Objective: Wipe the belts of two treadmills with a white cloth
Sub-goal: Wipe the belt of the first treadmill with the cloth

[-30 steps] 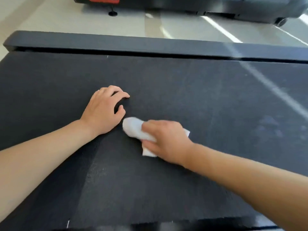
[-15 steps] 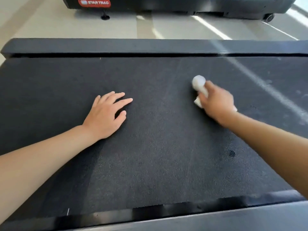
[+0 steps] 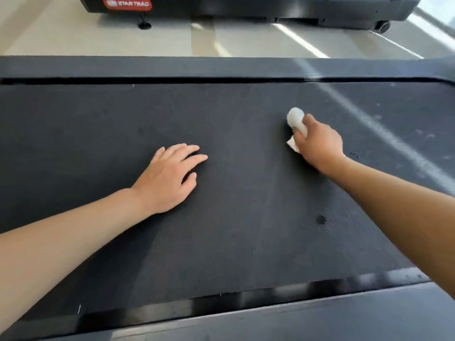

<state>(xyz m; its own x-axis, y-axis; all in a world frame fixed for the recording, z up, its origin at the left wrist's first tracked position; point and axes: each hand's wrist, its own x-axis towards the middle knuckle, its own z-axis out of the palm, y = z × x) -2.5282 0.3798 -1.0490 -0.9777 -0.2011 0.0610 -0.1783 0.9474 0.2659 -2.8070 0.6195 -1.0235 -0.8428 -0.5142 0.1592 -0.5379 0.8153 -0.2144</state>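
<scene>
A black treadmill belt [image 3: 234, 193] fills most of the view. My right hand [image 3: 317, 143] grips a bunched white cloth [image 3: 295, 120] and presses it onto the belt at the right of centre. A corner of the cloth sticks out under the hand's left side. My left hand [image 3: 170, 178] lies flat on the belt left of centre, fingers straight and spread, holding nothing. A second treadmill [image 3: 246, 6] with a red label stands across the floor at the top of the view.
Dark side rails [image 3: 221, 66] run along the far and near edges of the belt. A small dark spot [image 3: 320, 219] and pale smudges [image 3: 423, 136] mark the belt on the right. Light tiled floor [image 3: 98, 40] lies between the two machines.
My right hand swept the cloth from beside the left hand out to the right and farther away, then stayed about there. My left hand's fingers went from curled to flat.
</scene>
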